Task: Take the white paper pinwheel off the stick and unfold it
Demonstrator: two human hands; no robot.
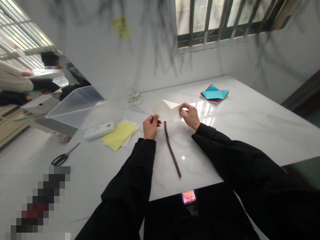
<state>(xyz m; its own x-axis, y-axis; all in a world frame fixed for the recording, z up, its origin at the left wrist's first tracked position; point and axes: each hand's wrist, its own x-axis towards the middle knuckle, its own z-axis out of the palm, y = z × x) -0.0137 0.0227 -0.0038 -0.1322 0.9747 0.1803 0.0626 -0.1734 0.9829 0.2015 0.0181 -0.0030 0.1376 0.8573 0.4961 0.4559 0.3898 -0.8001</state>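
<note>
Both hands hold a cream sheet of paper (163, 111) above the tabletop; one of its upper parts is folded over in a pointed flap. My left hand (150, 126) pinches the lower left edge between thumb and fingers. At the right corner, my right hand (190, 115) grips the paper with thumb and forefinger curled together. Below the sheet lies a thin brown stick (172, 148), its far end reaching up to the paper's lower edge. Folded blue and red papers (214, 93) are stacked farther back on the right.
Left of my hands lie yellow paper sheets (118, 136), a white oblong device (100, 131) and black-handled scissors (61, 159). A clear plastic bin (75, 108) stands behind them. A thin cable (135, 97) lies near the wall on the marble-patterned table (250, 126). Another person sits far left.
</note>
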